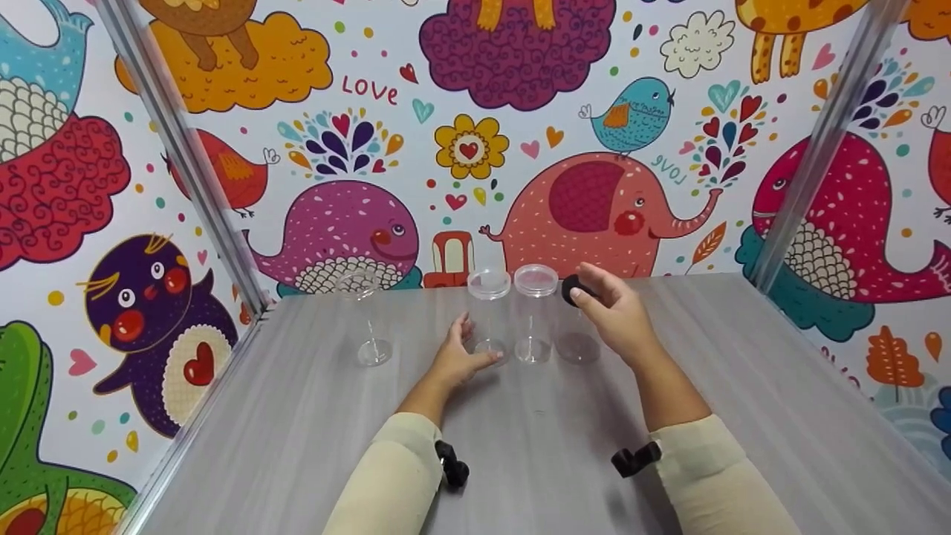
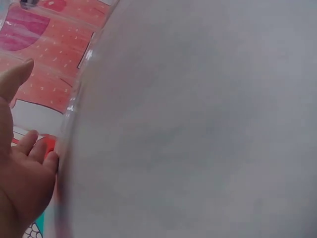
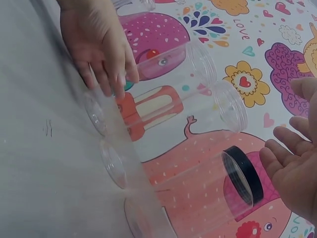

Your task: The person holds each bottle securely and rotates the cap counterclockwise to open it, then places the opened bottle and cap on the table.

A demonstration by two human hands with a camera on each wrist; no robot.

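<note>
Three clear plastic jars stand side by side on the grey table point(image 1: 542, 453). One jar point(image 1: 577, 345) at the right of the row has a black screw lid point(image 1: 570, 290). My right hand point(image 1: 622, 319) is beside that lid, fingers extended; in the right wrist view a small gap shows between the fingers and the lid point(image 3: 247, 173). The middle jar point(image 1: 535, 323) has no black lid and no hand on it. My left hand point(image 1: 455, 362) is spread low beside the left jar point(image 1: 490, 316), thumb and fingers apart; whether it touches is unclear.
Another clear jar point(image 1: 371, 327) stands apart at the left, near the back of the table. Behind the jars rises a wall point(image 1: 468, 67) printed with cartoon animals. Metal posts point(image 1: 182, 141) mark the back corners. Each sleeve carries a black wrist mount point(image 1: 635, 459).
</note>
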